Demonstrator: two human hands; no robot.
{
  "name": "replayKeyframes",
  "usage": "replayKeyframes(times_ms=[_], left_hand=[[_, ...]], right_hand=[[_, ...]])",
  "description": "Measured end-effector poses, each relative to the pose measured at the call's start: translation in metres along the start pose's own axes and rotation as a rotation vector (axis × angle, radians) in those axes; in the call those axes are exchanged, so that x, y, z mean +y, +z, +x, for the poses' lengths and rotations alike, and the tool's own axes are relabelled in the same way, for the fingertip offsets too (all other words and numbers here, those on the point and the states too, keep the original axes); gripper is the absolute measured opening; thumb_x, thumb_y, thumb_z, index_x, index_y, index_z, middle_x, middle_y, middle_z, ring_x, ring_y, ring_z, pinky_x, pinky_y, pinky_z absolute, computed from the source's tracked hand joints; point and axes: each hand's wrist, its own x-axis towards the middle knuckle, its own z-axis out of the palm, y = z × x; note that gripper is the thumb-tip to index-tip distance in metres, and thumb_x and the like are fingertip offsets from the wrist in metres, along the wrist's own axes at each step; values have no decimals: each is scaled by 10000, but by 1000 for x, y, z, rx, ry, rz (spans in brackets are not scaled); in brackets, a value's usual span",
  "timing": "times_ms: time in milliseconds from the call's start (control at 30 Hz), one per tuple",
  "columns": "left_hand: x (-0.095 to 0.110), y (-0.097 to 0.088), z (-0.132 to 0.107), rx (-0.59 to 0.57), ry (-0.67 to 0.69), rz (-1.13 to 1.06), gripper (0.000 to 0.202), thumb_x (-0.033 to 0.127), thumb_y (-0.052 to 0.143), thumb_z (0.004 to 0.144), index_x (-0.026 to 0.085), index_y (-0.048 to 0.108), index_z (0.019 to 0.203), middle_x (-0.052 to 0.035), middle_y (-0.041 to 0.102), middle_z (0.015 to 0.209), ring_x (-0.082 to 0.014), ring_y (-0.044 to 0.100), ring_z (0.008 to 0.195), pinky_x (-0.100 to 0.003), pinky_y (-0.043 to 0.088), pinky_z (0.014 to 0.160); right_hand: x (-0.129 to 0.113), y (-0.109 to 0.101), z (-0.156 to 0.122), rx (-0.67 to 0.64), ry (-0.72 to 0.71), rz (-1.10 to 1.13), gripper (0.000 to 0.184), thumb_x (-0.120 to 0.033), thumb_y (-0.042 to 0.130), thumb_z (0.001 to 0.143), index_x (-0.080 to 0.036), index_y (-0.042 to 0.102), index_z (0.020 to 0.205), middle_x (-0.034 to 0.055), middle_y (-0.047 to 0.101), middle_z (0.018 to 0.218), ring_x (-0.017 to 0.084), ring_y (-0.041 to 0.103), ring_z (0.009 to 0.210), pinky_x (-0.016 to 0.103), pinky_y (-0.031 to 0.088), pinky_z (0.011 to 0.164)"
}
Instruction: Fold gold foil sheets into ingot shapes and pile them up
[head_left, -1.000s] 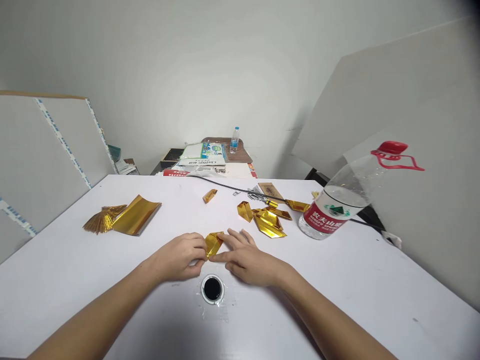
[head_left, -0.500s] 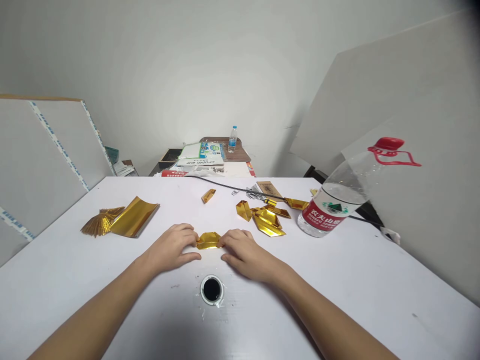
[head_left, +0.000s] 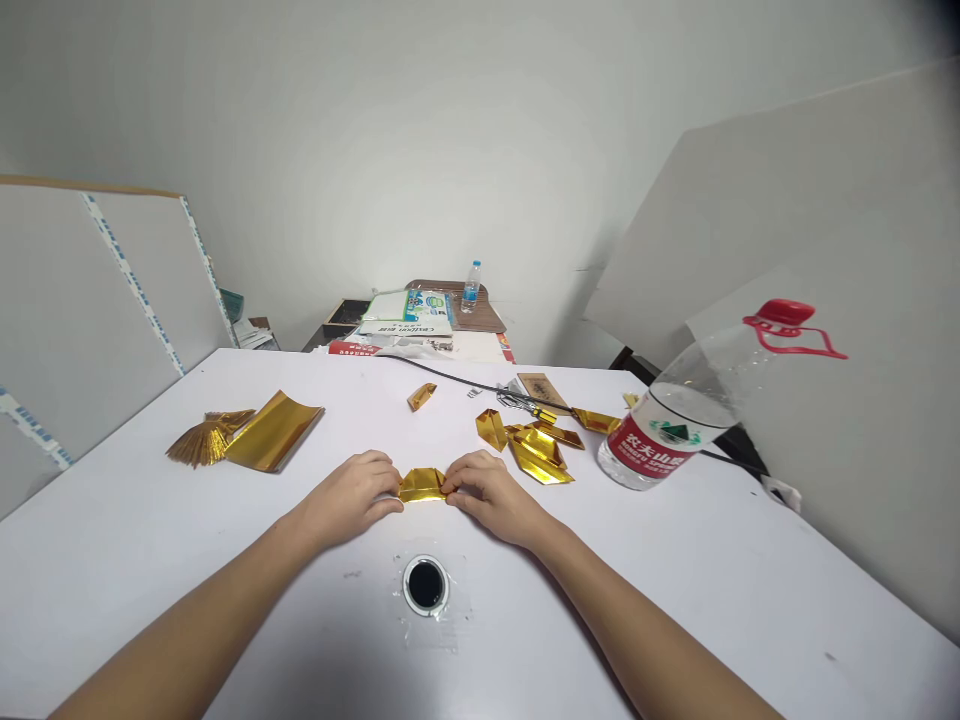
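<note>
A small folded piece of gold foil paper lies on the white table between my hands. My left hand grips its left end, fingertips curled over the edge. At the opposite end, my right hand pinches the paper between thumb and fingers. Beyond my right hand rests a group of folded gold pieces, and one more small folded piece sits farther back. To the left are a stack of flat gold sheets and a fanned bundle of gold paper strips.
A large water bottle with a red handle stands at the right. A black cable runs past a yellow-handled tool. Near me, a round dark-centred disc is taped to the table. A small bottle stands behind.
Both thumbs have moved in against the near edge of the gold paper, where they were apart from it before. The whole view has shifted slightly.
</note>
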Motion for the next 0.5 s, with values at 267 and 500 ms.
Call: replayKeyframes(times_ms=[267, 500], left_hand=[[3, 1, -1, 11, 30, -36, 179, 223, 543, 1029, 188, 689, 931, -36, 725, 992, -181, 643, 1030, -331, 506, 938], [5, 2, -1, 7, -40, -58, 116, 280, 619, 1007, 184, 660, 956, -37, 713, 1036, -191, 620, 1058, -326, 499, 930]], right_hand=[[4, -9, 1, 20, -24, 55, 69, -286, 747, 910, -217, 753, 914, 21, 747, 1052, 178, 644, 1036, 365, 465, 1005], [5, -10, 3, -27, -84, -19, 112, -296, 701, 949, -238, 795, 967, 21, 756, 1111, 185, 636, 1083, 398, 424, 1061]])
